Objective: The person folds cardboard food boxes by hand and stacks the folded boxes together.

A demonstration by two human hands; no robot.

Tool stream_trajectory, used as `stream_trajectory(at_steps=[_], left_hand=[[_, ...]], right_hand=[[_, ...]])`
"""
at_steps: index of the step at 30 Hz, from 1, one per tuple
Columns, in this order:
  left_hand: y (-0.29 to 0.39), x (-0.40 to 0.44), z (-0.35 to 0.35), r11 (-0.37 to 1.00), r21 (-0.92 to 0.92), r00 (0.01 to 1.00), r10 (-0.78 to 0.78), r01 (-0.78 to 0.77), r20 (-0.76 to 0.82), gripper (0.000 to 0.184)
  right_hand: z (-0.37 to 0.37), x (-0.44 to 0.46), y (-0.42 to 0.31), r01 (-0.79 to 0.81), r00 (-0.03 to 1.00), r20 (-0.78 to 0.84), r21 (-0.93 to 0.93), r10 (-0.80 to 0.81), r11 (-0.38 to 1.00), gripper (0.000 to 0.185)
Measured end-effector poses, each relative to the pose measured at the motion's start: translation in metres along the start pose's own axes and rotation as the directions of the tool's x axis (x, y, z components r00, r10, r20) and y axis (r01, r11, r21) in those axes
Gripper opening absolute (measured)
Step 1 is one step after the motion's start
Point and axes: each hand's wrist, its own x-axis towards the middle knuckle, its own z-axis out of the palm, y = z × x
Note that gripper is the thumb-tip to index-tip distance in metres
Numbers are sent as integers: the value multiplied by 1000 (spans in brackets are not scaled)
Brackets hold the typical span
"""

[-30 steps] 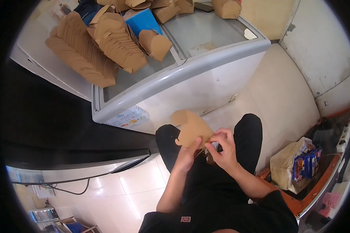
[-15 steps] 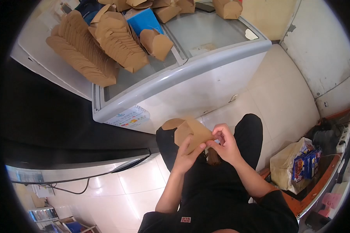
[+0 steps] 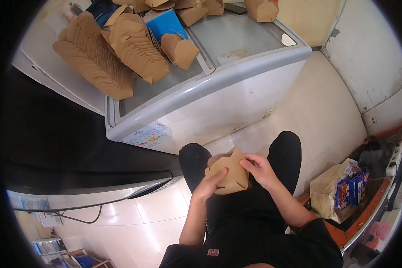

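Turned more upright and lowered toward the lap since the earlier frame, the kraft takeout carton (image 3: 232, 179) sits between the knees (image 3: 285, 145), its pointed flap (image 3: 237, 154) up and its creased base toward the body. The step in hand looks like shaping the carton by its folds — any further fold would call for a steady left hold while the right works the edge. The left hand (image 3: 207, 185) grips the near face, thumb flat on the panel, its other fingers largely hidden; the right hand (image 3: 259, 171) pinches the upper right edge, higher on the panel than the corner it held earlier. Beyond, nested cartons (image 3: 136, 51) rest on the chest freezer (image 3: 201, 96), unchanged — as is the blue box (image 3: 166, 24) beside them.
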Motion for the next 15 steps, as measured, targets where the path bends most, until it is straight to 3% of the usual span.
stream_trajectory(at_steps=[3,6,7,9,13,15], left_hand=[[-7,2,-6,997,-71,1000,10,-10,6,48],[-6,2,-4,998,-54,1000,8,-9,-13,45],[-3,1,-2,999,-48,1000,4,-6,-27,43],[2,-1,-2,997,-72,997,-6,1,-77,41],[20,-6,-1,986,-145,995,-89,82,-44,38],[13,-4,-1,997,-76,999,-29,26,-28,37]], right_hand=[[5,-4,3,8,999,-33,79,-5,997,31],[1,-6,14,68,992,-95,-108,-78,992,27],[2,-6,14,201,970,-78,-276,-231,940,28],[5,-6,10,428,865,32,-568,-500,703,30],[9,-14,-13,520,835,263,-663,-483,539,42],[-1,-10,-15,551,819,315,-667,-480,502,42]])
